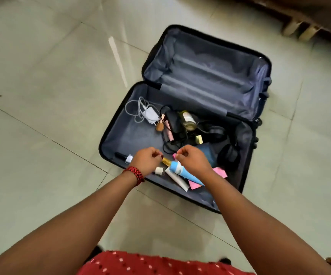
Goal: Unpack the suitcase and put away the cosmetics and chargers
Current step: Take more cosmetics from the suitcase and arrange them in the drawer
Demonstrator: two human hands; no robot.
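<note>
A black suitcase (109, 135) with grey lining lies open on the floor. Its near half holds a white charger (150, 115) with a coiled cable, a black charger and cable (173, 124), a glass bottle (188, 118), black headphones (228, 153), a blue tube (182, 172), a white tube (177, 179), a nail polish bottle (127, 158) and pink papers (220, 172). My left hand (146, 160) hovers over the near edge with fingers curled and nothing visible in it. My right hand (193, 158) is curled beside it; a pink bit (174, 155) shows at its fingertips, held or not I cannot say.
The suitcase's far half (206, 76) contains only its lining and straps. Pale floor tiles (51, 96) surround the suitcase. Dark wooden furniture (307, 18) stands at the top right. My red dotted garment (160, 264) fills the bottom edge.
</note>
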